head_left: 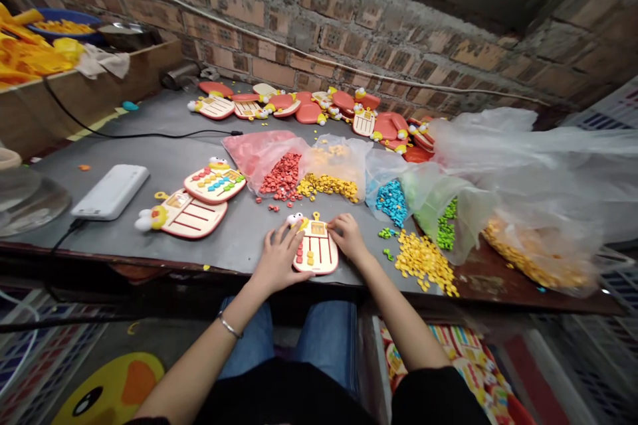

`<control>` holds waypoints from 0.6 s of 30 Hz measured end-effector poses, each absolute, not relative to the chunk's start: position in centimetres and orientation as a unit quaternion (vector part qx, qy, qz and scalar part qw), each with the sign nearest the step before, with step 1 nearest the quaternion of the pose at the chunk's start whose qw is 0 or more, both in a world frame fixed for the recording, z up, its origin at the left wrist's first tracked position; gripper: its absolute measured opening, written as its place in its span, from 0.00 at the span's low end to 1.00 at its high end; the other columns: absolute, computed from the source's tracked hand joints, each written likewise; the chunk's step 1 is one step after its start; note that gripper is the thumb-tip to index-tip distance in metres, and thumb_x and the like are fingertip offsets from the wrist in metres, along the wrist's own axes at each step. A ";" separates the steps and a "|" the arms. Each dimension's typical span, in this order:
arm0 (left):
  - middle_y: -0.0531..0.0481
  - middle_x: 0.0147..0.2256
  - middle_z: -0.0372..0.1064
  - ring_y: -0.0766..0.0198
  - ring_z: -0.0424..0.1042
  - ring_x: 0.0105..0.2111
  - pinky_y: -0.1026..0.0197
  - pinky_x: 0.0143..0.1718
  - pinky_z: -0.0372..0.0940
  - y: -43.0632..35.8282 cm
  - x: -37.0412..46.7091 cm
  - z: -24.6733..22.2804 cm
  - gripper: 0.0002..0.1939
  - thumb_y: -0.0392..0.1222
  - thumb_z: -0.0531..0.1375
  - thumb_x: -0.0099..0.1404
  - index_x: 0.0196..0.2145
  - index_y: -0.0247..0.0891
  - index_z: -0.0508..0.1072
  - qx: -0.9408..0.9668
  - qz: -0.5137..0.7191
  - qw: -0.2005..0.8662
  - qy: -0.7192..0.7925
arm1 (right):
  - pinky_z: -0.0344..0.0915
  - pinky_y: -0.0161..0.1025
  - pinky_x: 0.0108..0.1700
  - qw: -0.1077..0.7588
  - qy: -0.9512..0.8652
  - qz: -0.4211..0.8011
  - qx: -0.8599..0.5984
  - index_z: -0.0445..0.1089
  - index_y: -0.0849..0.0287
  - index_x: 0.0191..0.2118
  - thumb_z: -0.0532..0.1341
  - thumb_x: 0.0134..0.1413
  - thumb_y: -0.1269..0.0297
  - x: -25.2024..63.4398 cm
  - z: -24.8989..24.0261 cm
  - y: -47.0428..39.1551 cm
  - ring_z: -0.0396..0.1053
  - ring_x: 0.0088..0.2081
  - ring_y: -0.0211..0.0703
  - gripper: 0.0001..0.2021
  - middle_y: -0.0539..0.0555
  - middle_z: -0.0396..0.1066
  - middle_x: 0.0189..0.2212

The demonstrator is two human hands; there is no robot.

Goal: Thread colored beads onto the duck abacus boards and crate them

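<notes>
Cream toy board [326, 250] with a red rim and dark grooves lies near the front edge of the grey-topped desk [249, 229]. The left hand [279, 260] spreads over its left side, grip apart; the right hand [347, 236] has its fingertips near the upper right corner, and whether that grip is clamped on anything I cannot tell. A tug toward the body could tip the board over the edge. The right forearm, swinging outward, might scatter the loose yellow bead heap [421, 259], mixing in the stray green beads [387, 254] beside it.
</notes>
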State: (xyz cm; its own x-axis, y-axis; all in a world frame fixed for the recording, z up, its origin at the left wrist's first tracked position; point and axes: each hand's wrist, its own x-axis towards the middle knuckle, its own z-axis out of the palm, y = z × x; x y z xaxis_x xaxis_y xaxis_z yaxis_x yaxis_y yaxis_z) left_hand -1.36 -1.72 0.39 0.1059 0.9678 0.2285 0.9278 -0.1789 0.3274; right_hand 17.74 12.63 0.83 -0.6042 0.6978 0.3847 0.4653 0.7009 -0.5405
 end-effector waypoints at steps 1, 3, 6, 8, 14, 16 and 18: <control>0.41 0.67 0.44 0.42 0.42 0.65 0.39 0.60 0.43 -1.7 -1.3 0.4 0.48 0.63 0.62 0.54 0.65 0.39 0.51 0.742 0.197 0.049 0.639 | 0.62 0.43 0.42 0.284 -0.878 0.194 -0.333 0.71 0.58 0.28 0.61 0.53 0.70 17.7 0.9 12.8 0.65 0.37 0.47 0.05 0.55 0.70 0.29; 0.41 0.67 0.45 0.43 0.43 0.65 0.38 0.60 0.43 -1.7 -1.3 0.4 0.49 0.64 0.61 0.54 0.66 0.39 0.50 0.739 0.196 0.048 0.643 | 0.61 0.42 0.40 0.256 -0.887 0.210 -0.322 0.70 0.58 0.27 0.61 0.53 0.71 18.0 1.3 13.0 0.64 0.35 0.46 0.05 0.54 0.69 0.28; 0.41 0.66 0.47 0.43 0.45 0.64 0.38 0.60 0.42 -1.7 -1.2 0.4 0.51 0.65 0.61 0.53 0.66 0.40 0.48 0.729 0.197 0.051 0.654 | 0.60 0.40 0.38 0.211 -0.901 0.262 -0.275 0.71 0.58 0.28 0.60 0.55 0.70 18.9 2.0 12.8 0.64 0.34 0.44 0.06 0.53 0.68 0.27; 0.42 0.66 0.48 0.43 0.46 0.64 0.38 0.60 0.43 -1.7 -1.3 0.5 0.52 0.65 0.62 0.52 0.67 0.40 0.47 0.726 0.195 0.056 0.657 | 0.61 0.39 0.38 0.197 -0.904 0.295 -0.239 0.72 0.58 0.29 0.60 0.57 0.67 19.2 2.3 12.6 0.64 0.34 0.44 0.07 0.53 0.68 0.28; 0.43 0.66 0.48 0.43 0.46 0.64 0.38 0.59 0.45 -1.7 -1.4 0.7 0.50 0.65 0.62 0.52 0.65 0.39 0.52 0.728 0.187 0.060 0.656 | 0.62 0.39 0.38 0.225 -0.895 0.324 -0.207 0.72 0.58 0.26 0.59 0.58 0.61 16.2 2.1 12.1 0.65 0.33 0.43 0.11 0.53 0.68 0.26; 0.43 0.65 0.49 0.43 0.46 0.64 0.38 0.59 0.45 -1.7 -1.4 0.7 0.50 0.65 0.62 0.52 0.65 0.39 0.52 0.728 0.189 0.059 0.656 | 0.63 0.40 0.39 0.216 -0.896 0.345 -0.178 0.73 0.57 0.26 0.59 0.58 0.60 15.1 2.2 11.9 0.66 0.33 0.43 0.12 0.53 0.70 0.26; 0.42 0.65 0.49 0.44 0.46 0.64 0.39 0.59 0.45 -1.6 -1.4 0.6 0.51 0.66 0.61 0.52 0.65 0.39 0.52 0.727 0.193 0.059 0.656 | 0.64 0.40 0.42 0.177 -0.893 0.394 -0.129 0.74 0.57 0.28 0.61 0.58 0.58 14.6 2.6 11.8 0.68 0.33 0.42 0.12 0.53 0.72 0.27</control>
